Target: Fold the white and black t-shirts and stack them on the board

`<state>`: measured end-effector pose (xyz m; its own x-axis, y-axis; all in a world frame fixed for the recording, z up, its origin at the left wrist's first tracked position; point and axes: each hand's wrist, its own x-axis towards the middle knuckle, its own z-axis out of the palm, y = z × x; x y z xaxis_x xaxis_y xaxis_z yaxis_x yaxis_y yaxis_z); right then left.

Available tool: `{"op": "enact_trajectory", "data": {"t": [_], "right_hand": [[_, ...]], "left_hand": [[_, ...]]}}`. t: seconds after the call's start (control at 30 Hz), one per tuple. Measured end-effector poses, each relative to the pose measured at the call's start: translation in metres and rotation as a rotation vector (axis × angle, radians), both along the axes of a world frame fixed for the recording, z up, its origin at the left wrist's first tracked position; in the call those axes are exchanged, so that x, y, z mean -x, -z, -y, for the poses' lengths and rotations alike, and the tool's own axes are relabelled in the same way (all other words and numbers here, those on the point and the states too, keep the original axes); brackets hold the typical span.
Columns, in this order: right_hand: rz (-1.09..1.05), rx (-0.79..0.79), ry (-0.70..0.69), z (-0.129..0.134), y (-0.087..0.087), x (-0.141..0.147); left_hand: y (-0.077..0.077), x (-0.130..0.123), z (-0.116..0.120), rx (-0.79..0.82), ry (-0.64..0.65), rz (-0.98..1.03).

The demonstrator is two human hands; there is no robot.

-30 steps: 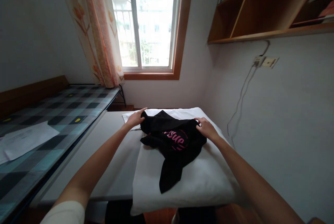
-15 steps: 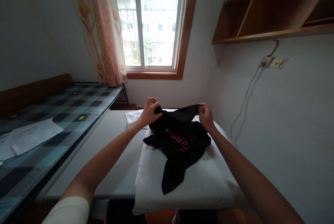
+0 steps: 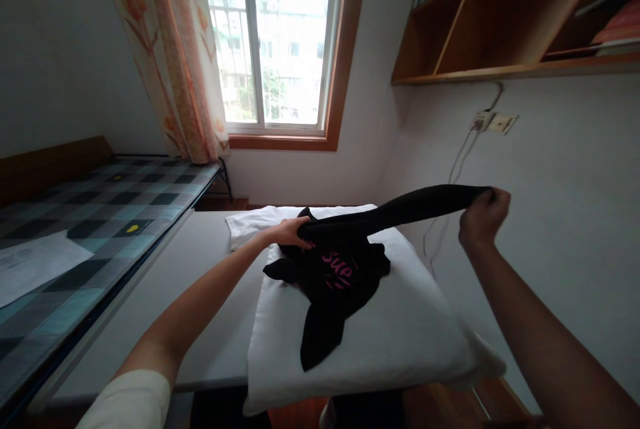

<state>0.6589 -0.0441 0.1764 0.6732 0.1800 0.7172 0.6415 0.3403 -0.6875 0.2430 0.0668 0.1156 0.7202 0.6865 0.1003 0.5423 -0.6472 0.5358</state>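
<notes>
A black shirt (image 3: 325, 296) with pink lettering lies bunched up on a white pillow-like pad (image 3: 400, 349). My left hand (image 3: 291, 232) grips the shirt's upper left edge, fingers closed over the cloth. Far out to the right, my right hand (image 3: 485, 216) is closed on a long strip of the same shirt and holds it stretched in the air above the pad. One pointed end of the black cloth hangs toward me on the pad. Whether the stretched strip is a sleeve or a hem I cannot tell.
A white cloth (image 3: 250, 224) lies behind the pad on a pale table (image 3: 215, 322). To the left is a bed with a checked cover (image 3: 115, 216) and paper sheets (image 3: 40, 266). A wooden shelf (image 3: 440, 72) and a socket with cables (image 3: 483, 120) are on the right wall.
My right hand has moved far to the right, drawing part of the black shirt out into a long strip. My left hand keeps its hold. The view has shifted slightly right.
</notes>
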Motion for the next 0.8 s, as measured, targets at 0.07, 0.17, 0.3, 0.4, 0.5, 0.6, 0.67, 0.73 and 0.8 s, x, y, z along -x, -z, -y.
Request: {"op": "enact_trajectory", "data": {"t": [0.07,0.17,0.3,0.4,0.5,0.6,0.67,0.73,0.8], "right_hand": [[0.032,0.013,0.061,0.008,-0.001,-0.017],[0.069,0.035,0.119,0.02,-0.009,-0.033],[0.046,0.058,0.187,0.029,-0.02,-0.022],[0.096,0.247,-0.036,0.034,-0.015,0.028],[0.319,0.624,-0.652,0.045,-0.003,0.103],[0.611,1.041,-1.294,0.051,0.002,0.164],[0.681,1.031,-1.321,0.043,0.002,0.183],[0.679,0.908,-1.12,0.025,0.006,0.182],[0.676,0.845,-0.917,0.003,0.018,0.167]], "left_hand": [[-0.007,0.001,-0.001,0.079,0.061,0.013],[-0.018,0.006,-0.005,0.135,0.17,0.009],[-0.028,0.018,-0.017,-0.099,0.079,-0.013],[-0.036,0.024,-0.023,-0.4,-0.275,0.001],[-0.046,0.023,-0.023,-0.521,-0.603,0.072],[-0.054,0.018,-0.021,-0.409,-0.663,0.159],[-0.059,0.019,-0.021,-0.349,-0.663,0.244],[-0.063,0.026,-0.024,-0.36,-0.666,0.334],[-0.067,0.04,-0.028,-0.445,-0.699,0.402]]}}
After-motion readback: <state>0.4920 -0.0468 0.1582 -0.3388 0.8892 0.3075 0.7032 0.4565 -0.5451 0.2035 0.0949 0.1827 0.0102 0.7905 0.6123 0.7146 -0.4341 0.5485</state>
